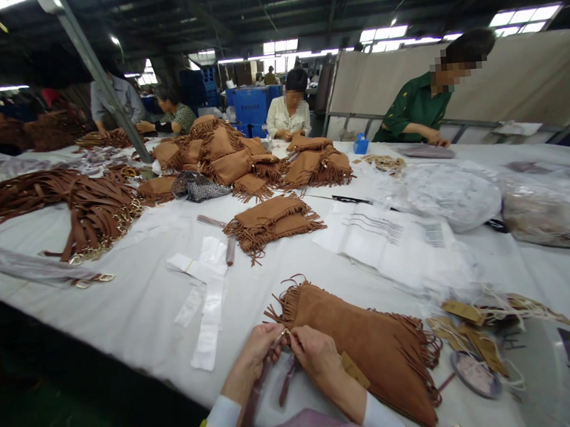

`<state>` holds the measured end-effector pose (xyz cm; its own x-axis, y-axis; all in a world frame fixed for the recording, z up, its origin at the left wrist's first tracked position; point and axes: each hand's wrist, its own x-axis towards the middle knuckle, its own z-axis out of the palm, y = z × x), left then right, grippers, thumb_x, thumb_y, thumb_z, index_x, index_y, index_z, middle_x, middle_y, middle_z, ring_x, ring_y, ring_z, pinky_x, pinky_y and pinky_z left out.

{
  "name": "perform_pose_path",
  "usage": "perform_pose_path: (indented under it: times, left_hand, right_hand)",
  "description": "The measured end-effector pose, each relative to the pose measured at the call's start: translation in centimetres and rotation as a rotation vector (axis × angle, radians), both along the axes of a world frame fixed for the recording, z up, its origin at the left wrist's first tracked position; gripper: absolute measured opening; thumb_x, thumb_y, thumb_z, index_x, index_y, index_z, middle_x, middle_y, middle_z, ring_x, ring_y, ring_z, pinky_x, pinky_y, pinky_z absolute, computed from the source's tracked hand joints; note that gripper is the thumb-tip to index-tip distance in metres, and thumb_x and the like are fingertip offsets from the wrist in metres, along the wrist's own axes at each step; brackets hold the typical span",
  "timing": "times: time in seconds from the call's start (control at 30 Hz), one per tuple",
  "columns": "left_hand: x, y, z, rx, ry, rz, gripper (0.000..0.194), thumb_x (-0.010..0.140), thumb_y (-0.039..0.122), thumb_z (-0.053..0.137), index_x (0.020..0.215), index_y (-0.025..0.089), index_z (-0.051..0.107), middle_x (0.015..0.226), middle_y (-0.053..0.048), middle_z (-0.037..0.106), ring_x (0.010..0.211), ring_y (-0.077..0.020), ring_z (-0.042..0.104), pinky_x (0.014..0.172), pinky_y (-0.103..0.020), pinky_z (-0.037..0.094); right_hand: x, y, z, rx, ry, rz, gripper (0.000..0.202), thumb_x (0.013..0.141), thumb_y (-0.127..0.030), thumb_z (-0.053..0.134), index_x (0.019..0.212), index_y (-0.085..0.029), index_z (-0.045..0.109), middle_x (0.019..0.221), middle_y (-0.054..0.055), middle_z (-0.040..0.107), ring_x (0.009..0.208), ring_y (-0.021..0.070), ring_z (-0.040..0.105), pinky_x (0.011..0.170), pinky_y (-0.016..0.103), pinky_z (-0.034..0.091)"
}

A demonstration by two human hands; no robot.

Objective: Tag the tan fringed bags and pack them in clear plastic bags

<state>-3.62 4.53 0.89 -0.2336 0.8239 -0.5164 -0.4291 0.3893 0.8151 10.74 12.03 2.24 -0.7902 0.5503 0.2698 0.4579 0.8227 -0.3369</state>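
Note:
A brown fringed bag point(357, 338) lies on the white-covered table just in front of me. My left hand point(261, 348) is closed on a small metal clasp point(284, 334) at the bag's upper left corner, with a wrapped strap point(255, 398) hanging below it. Touching the same clasp from the right, my right hand point(317, 354) has its fingers pinched together. A tan tag point(354, 370) shows beside my right wrist, against the bag. Another short wrapped strap end point(287, 381) hangs between my hands.
Folded fringed bags point(276, 224) lie ahead, with a larger pile point(217, 150) behind. Brown straps point(79, 208) with metal hooks are at left, white strips point(209, 323) nearer. Tags with strings point(473, 330) and a dish point(476, 374) sit right. Several people work across the table.

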Motion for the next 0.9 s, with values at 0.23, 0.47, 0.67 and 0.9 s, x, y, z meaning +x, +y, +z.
perform_pose_path:
  times: [0.23, 0.47, 0.67, 0.9]
  left_hand:
    - [-0.1, 0.1, 0.1, 0.031, 0.006, -0.02, 0.033, 0.062, 0.046, 0.071, 0.069, 0.015, 0.063, 0.056, 0.003, 0.055, 0.044, -0.007, 0.041, 0.044, -0.022, 0.027]
    - [0.5, 0.5, -0.3, 0.01, 0.154, 0.067, 0.027, 0.064, 0.044, 0.063, 0.062, 0.018, 0.056, 0.051, 0.002, 0.054, 0.043, -0.0105, 0.044, 0.044, -0.024, 0.031]
    - [-1.1, 1.7, 1.3, 0.165, 0.411, 0.262, 0.029, 0.076, 0.048, 0.057, 0.069, 0.02, 0.054, 0.066, 0.002, 0.056, 0.067, -0.0139, 0.054, 0.066, -0.026, 0.044]
    - [-1.2, 4.0, 4.5, 0.295, 0.372, 0.193, 0.033, 0.076, 0.051, 0.06, 0.075, 0.019, 0.055, 0.069, 0.003, 0.054, 0.063, -0.0119, 0.052, 0.062, -0.025, 0.045]
  right_hand:
    - [-0.5, 0.1, -0.4, -0.187, 0.043, -0.012, 0.03, 0.096, -0.027, 0.038, 0.082, -0.02, 0.064, 0.077, 0.004, 0.068, 0.069, 0.0157, 0.063, 0.064, 0.025, 0.043]
    - [0.0, 0.3, -0.4, -0.299, 0.069, 0.01, 0.027, 0.096, -0.029, 0.041, 0.091, -0.021, 0.066, 0.08, 0.003, 0.068, 0.073, 0.0165, 0.064, 0.067, 0.025, 0.044]
    - [-0.2, 2.7, 2.7, -0.421, 0.109, 0.059, 0.023, 0.092, -0.023, 0.045, 0.089, -0.02, 0.068, 0.084, 0.004, 0.069, 0.078, 0.0166, 0.063, 0.074, 0.026, 0.045]
    - [-2.3, 3.8, 4.2, -0.632, 0.224, 0.083, 0.019, 0.085, -0.025, 0.052, 0.075, -0.018, 0.066, 0.074, 0.002, 0.069, 0.069, 0.0155, 0.061, 0.067, 0.025, 0.044]
